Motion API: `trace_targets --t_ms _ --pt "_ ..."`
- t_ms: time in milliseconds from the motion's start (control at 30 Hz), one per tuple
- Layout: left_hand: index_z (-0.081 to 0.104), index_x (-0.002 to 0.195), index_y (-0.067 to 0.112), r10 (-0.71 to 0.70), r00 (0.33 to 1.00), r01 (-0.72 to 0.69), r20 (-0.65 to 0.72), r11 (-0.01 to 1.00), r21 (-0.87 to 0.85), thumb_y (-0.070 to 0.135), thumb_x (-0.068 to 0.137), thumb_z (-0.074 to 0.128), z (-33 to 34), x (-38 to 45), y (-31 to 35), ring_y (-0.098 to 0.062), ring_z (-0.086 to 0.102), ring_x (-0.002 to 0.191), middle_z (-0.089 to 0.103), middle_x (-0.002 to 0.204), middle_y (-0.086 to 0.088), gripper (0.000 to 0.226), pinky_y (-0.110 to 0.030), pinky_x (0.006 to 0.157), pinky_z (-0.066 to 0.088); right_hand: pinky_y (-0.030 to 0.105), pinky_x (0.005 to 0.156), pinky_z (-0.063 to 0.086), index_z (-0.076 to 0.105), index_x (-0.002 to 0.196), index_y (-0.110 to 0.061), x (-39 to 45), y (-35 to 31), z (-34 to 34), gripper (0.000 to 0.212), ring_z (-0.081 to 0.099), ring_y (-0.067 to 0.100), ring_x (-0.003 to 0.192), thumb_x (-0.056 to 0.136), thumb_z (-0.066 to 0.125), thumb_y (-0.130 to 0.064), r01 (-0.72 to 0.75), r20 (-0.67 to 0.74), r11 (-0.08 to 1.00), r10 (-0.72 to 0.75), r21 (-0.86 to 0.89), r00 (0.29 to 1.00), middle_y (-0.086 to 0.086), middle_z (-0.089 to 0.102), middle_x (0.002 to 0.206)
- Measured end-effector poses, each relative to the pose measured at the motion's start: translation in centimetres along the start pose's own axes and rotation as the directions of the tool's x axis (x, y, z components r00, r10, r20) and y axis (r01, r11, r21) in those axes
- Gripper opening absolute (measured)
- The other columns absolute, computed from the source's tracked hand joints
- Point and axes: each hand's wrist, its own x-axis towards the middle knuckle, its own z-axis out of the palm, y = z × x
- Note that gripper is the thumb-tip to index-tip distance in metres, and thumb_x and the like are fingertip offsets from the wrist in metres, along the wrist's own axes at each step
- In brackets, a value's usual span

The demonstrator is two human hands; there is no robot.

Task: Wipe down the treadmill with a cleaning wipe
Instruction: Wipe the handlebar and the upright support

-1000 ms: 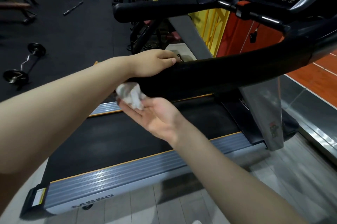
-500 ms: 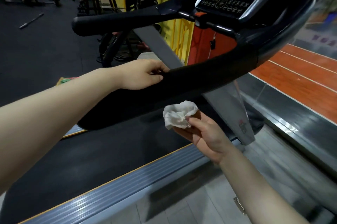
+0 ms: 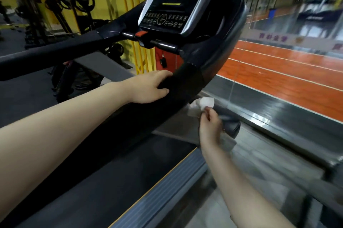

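While the left hand (image 3: 148, 88) rests on the near handrail (image 3: 118, 116) of the treadmill (image 3: 219, 29), its fingers (image 3: 163, 75) curled over the top of the black padding and the thumb underneath, I log the right hand (image 3: 210, 127) lower and to the right, beside the upright. Its fingers pinch the cleaning wipe (image 3: 202, 104) by one edge only; the rest of the white sheet hangs loose and partly unfolded, just under the handrail where it meets the console housing. I cannot tell whether the wipe touches the rail or the upright behind it; motion blur smears that area.

Risks, as I judge them:
- Thin pinch, loose sheet. If the wipe drags on the grippy padding it could pull free and drop onto the belt (image 3: 104, 181) or the side rail (image 3: 163, 198).
- A flapping edge wipes poorly. Contact would be a corner, not a flat pad, so the rail's underside may get streaks and missed patches.
- The console panel (image 3: 170, 5) sits just above, with its button row and the red safety clip (image 3: 141, 33). A sweep upward could press a key or knock the clip.
- The left hand covers a stretch of the rail; that patch goes uncleaned unless the hand shifts.
- View is swinging, so my read of where the wipe lands is weak.
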Motion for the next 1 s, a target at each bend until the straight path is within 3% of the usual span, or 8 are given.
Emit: trace_targets --t_ms 100,233,400,467,600,700,867,1000 --pt "0.026 0.154 0.023 0.000 1.000 0.000 0.004 1.000 0.008 0.037 0.099 0.053 0.3 4.7 0.8 -0.021 0.043 0.134 0.043 0.149 -0.004 0.063 -0.022 0.100 0.030 0.034 0.085 0.047 0.064 0.115 -0.005 2.8 -0.2 3.0 0.023 0.062 0.022 0.099 0.100 0.048 -0.012 0.137 0.005 0.988 -0.137 0.067 0.991 0.010 0.069 0.106" --pt "0.025 0.155 0.027 0.039 0.999 -0.039 -0.008 0.999 0.015 0.046 0.097 0.053 0.0 10.2 1.2 -0.018 0.040 0.137 0.038 0.153 0.000 0.067 -0.026 0.110 0.030 0.046 0.098 0.049 0.064 0.116 -0.009 5.9 -1.0 6.3 0.024 0.065 0.028 0.105 0.100 0.046 -0.012 -0.161 0.057 0.882 0.151 0.443 0.987 0.012 0.070 0.110" --pt "0.022 0.156 0.026 0.079 0.994 -0.079 -0.070 0.997 0.005 0.045 0.097 0.052 -0.6 16.0 2.0 -0.013 0.035 0.141 0.029 0.159 0.004 0.068 -0.022 0.114 0.024 0.036 0.087 0.052 0.063 0.110 -0.009 16.1 -5.5 4.4 0.028 0.063 0.029 0.101 0.101 0.037 -0.013 -0.250 -0.033 0.848 0.300 0.468 0.953 0.013 0.066 0.114" --pt "0.022 0.156 0.024 0.071 0.994 -0.075 -0.088 0.996 -0.044 0.042 0.099 0.052 -0.6 17.9 2.4 -0.011 0.033 0.142 0.029 0.159 0.004 0.068 -0.016 0.110 0.022 0.031 0.084 0.049 0.060 0.122 -0.007 18.7 -7.0 4.1 0.034 0.059 0.022 0.102 0.103 0.032 -0.014 -0.217 -0.058 0.899 0.257 0.380 0.965 0.009 0.063 0.119" --pt "0.023 0.156 0.024 0.132 0.989 -0.137 -0.062 0.987 -0.080 0.039 0.100 0.051 -0.5 21.3 3.1 -0.009 0.026 0.146 0.025 0.161 0.004 0.065 -0.020 0.116 0.017 0.033 0.111 0.037 0.053 0.133 -0.014 14.5 -4.0 5.0 0.035 0.051 0.019 0.129 0.103 0.039 -0.006 0.082 -0.064 0.936 -0.064 0.343 0.996 0.007 0.057 0.136" --pt "0.033 0.152 0.034 0.141 0.987 -0.148 -0.079 0.983 -0.104 0.042 0.099 0.053 -1.2 23.0 3.0 -0.008 0.042 0.134 0.040 0.151 0.011 0.057 -0.024 0.112 0.029 0.023 0.117 0.024 0.044 0.132 -0.030 12.0 -2.3 5.2 0.037 0.031 0.014 0.143 0.103 0.038 -0.008 0.255 -0.020 0.902 -0.265 0.347 0.964 0.007 0.040 0.151" --pt "0.062 0.129 0.043 0.137 0.988 -0.150 -0.069 0.958 -0.245 0.042 0.104 0.044 -3.7 25.1 1.9 0.007 0.051 0.121 0.061 0.129 0.023 0.031 -0.025 0.110 0.037 0.033 0.123 0.011 0.013 0.155 -0.010 22.4 -6.7 5.2 0.060 0.005 0.008 0.150 0.101 0.032 -0.030 0.388 -0.007 0.915 -0.389 0.112 0.921 0.002 0.007 0.164" --pt "0.068 0.117 0.031 0.111 0.990 -0.136 -0.085 0.907 -0.398 0.027 0.105 0.045 -4.4 27.1 2.8 0.004 0.063 0.099 0.069 0.110 0.014 0.026 -0.017 0.093 0.048 0.037 0.124 0.007 0.019 0.155 -0.019 28.2 -9.6 3.8 0.053 -0.001 0.003 0.149 0.106 0.029 -0.036 0.448 0.076 0.890 -0.454 0.079 0.888 -0.010 0.006 0.163"
